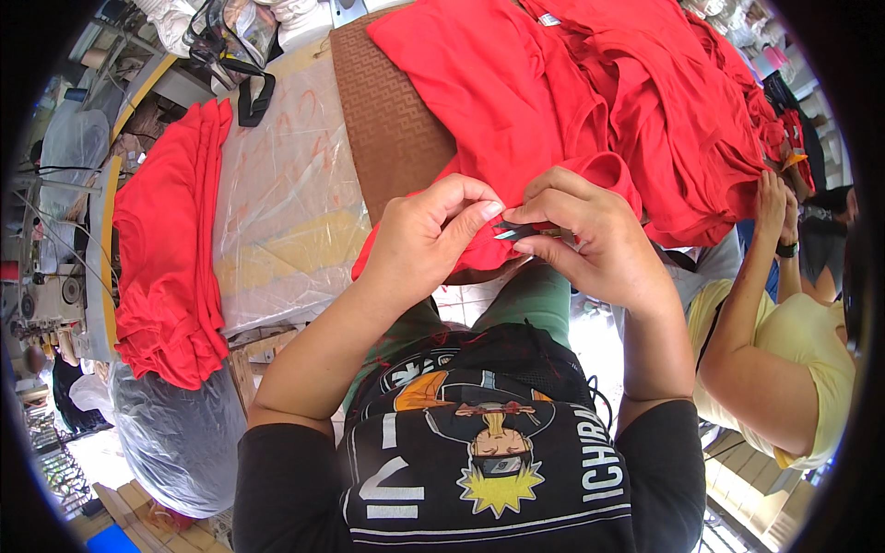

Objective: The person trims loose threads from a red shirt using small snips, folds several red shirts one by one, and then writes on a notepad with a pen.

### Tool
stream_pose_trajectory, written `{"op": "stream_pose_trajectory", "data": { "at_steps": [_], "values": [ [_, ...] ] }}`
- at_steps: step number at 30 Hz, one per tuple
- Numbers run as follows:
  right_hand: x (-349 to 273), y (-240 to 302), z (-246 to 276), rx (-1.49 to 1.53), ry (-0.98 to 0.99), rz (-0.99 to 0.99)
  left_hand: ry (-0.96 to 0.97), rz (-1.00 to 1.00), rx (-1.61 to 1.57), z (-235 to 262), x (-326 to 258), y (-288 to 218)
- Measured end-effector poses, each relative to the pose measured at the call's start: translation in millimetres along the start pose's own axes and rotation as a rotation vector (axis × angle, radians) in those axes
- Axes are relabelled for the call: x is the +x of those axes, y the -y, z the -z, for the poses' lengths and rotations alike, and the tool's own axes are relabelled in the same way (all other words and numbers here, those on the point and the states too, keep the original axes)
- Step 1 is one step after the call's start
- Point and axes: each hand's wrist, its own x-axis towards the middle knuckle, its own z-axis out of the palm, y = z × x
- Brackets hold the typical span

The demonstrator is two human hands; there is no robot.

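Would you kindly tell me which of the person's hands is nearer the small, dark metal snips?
Right: the right hand holds the snips; the left hand pinches red fabric just left of their tips.

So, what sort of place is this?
Probably a sewing workshop: red cloth lies in heaps, the right hand holds small snips, and what looks like a sewing machine stands at the left.

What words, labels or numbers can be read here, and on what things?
Black T-shirt: bold white lettering, clear, but I don't copy printed words.
Plastic-wrapped work surface: reddish marks like handwriting, too blurred to read.
Red cloth: small white label, too small to read.
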Motion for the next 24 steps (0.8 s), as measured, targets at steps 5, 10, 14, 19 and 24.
{"op": "stream_pose_trajectory", "data": {
  "at_steps": [5, 10, 14, 19, 24],
  "values": [
    [0, 0, 4, 0.025, 0.051, -0.042, -0.01, -0.043, 0.016, -1, 0, 0],
    [1, 5, 6, 0.011, 0.011, -0.104, -0.017, -0.086, 0.015, -2, 1, 1],
    [2, 3, 4, -0.01, 0.02, -0.066, -0.005, -0.081, 0.029, -2, 1, 2],
    [3, 5, 6, -0.034, 0.022, -0.061, -0.017, -0.089, -0.005, -4, 1, 6],
    [6, 8, -5, 0.013, -0.089, -0.128, -0.06, -0.16, 0.071, 3, 2, -3]
  ]
}}
